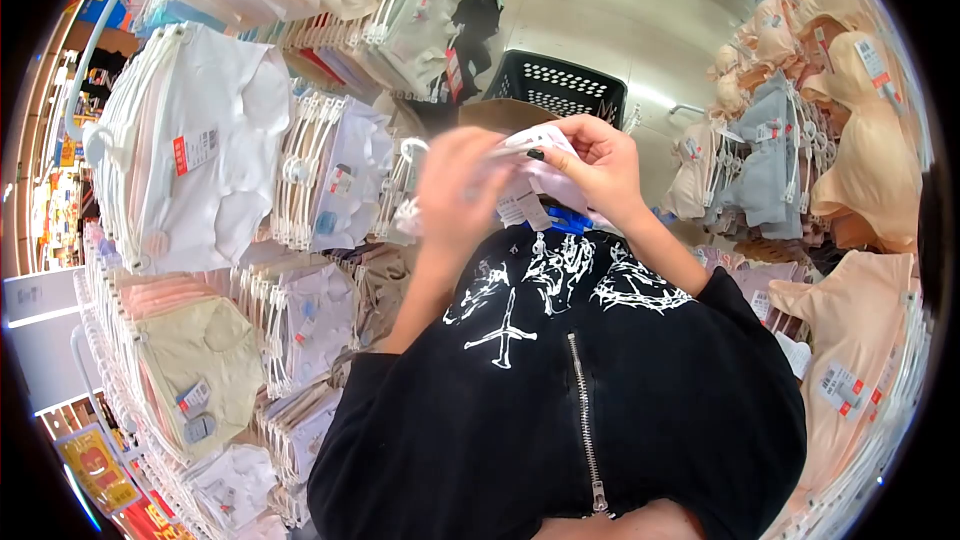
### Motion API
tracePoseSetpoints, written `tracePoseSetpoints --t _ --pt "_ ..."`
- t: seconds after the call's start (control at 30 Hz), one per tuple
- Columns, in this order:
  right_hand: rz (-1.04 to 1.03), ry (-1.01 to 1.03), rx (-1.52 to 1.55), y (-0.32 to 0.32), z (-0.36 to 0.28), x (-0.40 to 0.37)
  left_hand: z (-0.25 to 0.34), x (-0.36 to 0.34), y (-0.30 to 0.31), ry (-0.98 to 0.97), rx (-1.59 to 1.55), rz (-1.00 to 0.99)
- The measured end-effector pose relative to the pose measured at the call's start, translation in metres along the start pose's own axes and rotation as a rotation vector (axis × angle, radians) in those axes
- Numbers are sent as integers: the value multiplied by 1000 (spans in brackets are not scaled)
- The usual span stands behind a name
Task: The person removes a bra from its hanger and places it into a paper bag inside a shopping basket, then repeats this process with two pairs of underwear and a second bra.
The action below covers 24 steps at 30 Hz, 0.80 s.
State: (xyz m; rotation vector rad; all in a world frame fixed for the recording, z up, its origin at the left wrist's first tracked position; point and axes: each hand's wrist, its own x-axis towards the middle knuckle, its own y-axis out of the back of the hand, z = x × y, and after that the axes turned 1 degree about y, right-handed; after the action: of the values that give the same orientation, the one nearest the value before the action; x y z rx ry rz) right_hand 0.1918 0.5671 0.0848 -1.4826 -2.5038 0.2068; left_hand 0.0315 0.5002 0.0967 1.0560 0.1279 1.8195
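Observation:
My right hand (600,162) is closed in a pinch, thumb and fingers gripping the top edge of a pale pink pair of underpants (565,190). Close against its left side is my left hand (458,185), whose fingers are smeared by motion. From the garment hangs a white paper tag (522,208), in front of my black top. A white hanger hook (412,148) shows beside my left hand. Part of the garment is hidden behind my hands.
Racks of underpants on white hangers (215,140) line the left side, in several tiers. Bras (865,140) hang along the right. A black perforated basket (560,85) stands on the pale floor (580,0) ahead, with a brown cardboard-like piece (500,116) at its near side.

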Motion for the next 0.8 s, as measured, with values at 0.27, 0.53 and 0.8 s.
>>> tracePoseSetpoints --t 0.27,0.53,0.8 --pt "-86 -130 19 2 1 0 7 -4 -21 72 -141 13" --pt "-93 -71 -80 15 9 7 7 -5 -16 83 -281 -9" --pt "11 -13 -146 14 11 7 -4 -11 -17 302 -370 9"
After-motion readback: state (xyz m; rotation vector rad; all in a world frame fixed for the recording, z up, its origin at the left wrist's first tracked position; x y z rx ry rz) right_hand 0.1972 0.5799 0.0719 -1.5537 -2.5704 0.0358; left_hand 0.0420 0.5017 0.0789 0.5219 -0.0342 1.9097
